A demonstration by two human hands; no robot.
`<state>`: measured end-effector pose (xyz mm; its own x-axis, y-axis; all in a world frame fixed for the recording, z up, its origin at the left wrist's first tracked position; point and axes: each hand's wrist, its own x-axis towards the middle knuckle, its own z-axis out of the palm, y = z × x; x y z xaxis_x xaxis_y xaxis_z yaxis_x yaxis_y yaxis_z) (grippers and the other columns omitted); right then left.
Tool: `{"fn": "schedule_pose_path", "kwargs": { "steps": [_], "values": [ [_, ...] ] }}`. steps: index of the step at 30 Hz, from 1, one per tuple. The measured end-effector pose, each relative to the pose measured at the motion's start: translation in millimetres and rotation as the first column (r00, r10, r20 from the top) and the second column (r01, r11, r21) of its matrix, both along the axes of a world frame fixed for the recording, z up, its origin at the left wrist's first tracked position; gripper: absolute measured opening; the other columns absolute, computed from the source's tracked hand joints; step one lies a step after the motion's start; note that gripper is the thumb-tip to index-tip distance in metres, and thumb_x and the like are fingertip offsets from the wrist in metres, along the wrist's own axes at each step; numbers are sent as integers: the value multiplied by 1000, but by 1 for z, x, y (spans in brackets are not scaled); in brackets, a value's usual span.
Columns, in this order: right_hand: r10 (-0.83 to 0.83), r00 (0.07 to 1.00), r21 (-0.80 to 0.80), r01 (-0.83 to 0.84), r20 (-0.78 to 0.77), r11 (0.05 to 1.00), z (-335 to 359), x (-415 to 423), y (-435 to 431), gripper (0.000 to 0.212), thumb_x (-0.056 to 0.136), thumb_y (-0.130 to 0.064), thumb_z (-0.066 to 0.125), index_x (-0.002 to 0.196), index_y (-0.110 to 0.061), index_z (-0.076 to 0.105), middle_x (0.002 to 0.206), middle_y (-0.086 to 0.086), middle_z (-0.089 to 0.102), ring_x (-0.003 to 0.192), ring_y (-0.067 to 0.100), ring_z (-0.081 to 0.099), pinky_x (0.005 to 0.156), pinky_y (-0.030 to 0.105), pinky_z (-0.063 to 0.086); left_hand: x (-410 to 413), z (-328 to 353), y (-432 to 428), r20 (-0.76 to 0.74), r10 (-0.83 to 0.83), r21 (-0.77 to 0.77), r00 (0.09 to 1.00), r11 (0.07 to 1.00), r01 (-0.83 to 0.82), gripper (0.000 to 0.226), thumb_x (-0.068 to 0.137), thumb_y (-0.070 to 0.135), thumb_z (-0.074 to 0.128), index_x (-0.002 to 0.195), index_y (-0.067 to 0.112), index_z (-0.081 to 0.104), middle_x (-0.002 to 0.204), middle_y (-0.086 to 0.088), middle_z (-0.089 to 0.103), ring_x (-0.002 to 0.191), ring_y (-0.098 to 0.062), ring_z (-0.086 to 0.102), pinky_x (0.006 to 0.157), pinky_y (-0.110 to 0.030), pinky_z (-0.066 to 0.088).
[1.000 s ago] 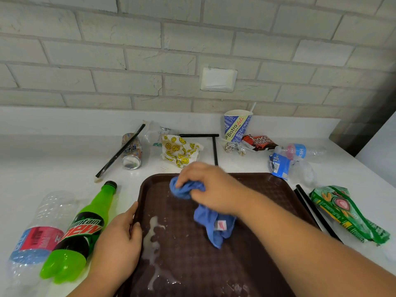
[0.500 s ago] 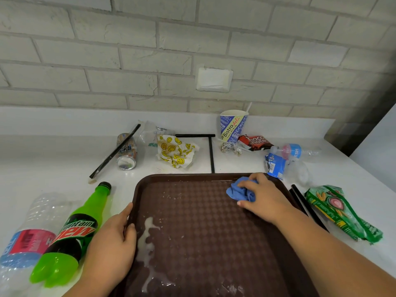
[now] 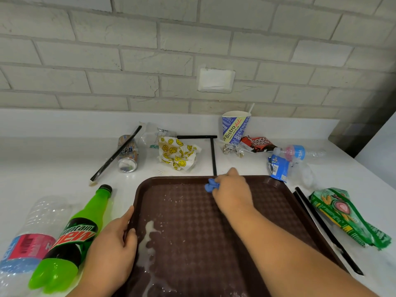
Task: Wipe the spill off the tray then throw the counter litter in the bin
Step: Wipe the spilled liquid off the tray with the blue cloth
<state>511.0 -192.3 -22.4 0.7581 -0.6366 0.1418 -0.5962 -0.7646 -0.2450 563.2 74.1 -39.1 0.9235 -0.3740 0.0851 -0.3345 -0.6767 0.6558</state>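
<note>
A dark brown tray (image 3: 267, 196) lies on the white counter in front of me. A whitish spill (image 3: 149, 239) streaks its left side, with small specks further back. My right hand (image 3: 232, 191) presses a bunched blue cloth (image 3: 211, 186) onto the tray near its far rim; most of the cloth is hidden under the palm. My left hand (image 3: 111, 251) grips the tray's left rim, thumb over the edge.
Litter surrounds the tray: a green soda bottle (image 3: 70, 239) and clear bottle (image 3: 27, 243) at left, a can (image 3: 127, 155), black straws, a smiley wrapper (image 3: 177, 154), a paper cup (image 3: 234, 128), a blue packet (image 3: 278, 168), a green bag (image 3: 347, 217) at right. No bin is visible.
My right hand swept the blue cloth from the tray's middle to its far right corner, then back left along the far rim. The left hand stayed on the rim.
</note>
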Motion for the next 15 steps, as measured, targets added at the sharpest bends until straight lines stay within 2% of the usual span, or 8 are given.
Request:
{"fn": "schedule_pose_path", "kwargs": {
  "steps": [2,4,7,9,12,15],
  "values": [
    [126,992,22,-126,5,992,-2,12,18,28,90,-23,51,115,-18,64,116,5,43,103,25,50,85,31,48,0,0,-1,11,-3,2,1000,1000,3,54,88,17,53,139,31,41,121,-3,60,86,-12,48,70,-27,36],
    [260,965,95,-262,37,960,2,18,29,28,90,-23,55,117,-22,64,117,2,44,103,22,51,86,28,46,0,1,-1,12,2,-2,1000,1000,-2,54,89,16,53,139,31,42,120,-3,60,85,-10,44,70,-27,36],
    [316,939,131,-333,135,934,12,10,31,29,88,-26,57,117,-27,64,114,-3,45,98,16,55,85,27,47,0,1,-1,3,5,-12,1000,1000,-5,54,88,16,53,139,33,42,117,-2,60,86,-12,47,70,-28,36],
    [249,952,77,-266,176,961,17,-2,18,29,86,-27,57,114,-28,65,113,-5,46,97,14,55,82,26,46,-1,0,-1,-8,5,-24,1000,1000,-5,54,89,17,52,139,34,41,120,-2,60,95,-17,54,73,-29,39],
    [29,982,35,-37,189,999,18,-28,-25,28,87,-28,56,113,-24,66,112,-2,46,93,18,57,70,26,43,-2,-1,0,-16,13,-34,1000,999,-13,54,89,19,52,139,34,40,128,0,58,113,-21,55,87,-33,44],
    [-141,989,21,140,46,990,9,-43,-52,33,89,-29,54,119,-21,62,115,3,44,97,24,55,68,28,45,-2,-2,1,-22,19,-29,1000,999,-19,54,89,20,51,139,35,39,129,-1,58,114,-21,55,90,-34,44]
  ]
}}
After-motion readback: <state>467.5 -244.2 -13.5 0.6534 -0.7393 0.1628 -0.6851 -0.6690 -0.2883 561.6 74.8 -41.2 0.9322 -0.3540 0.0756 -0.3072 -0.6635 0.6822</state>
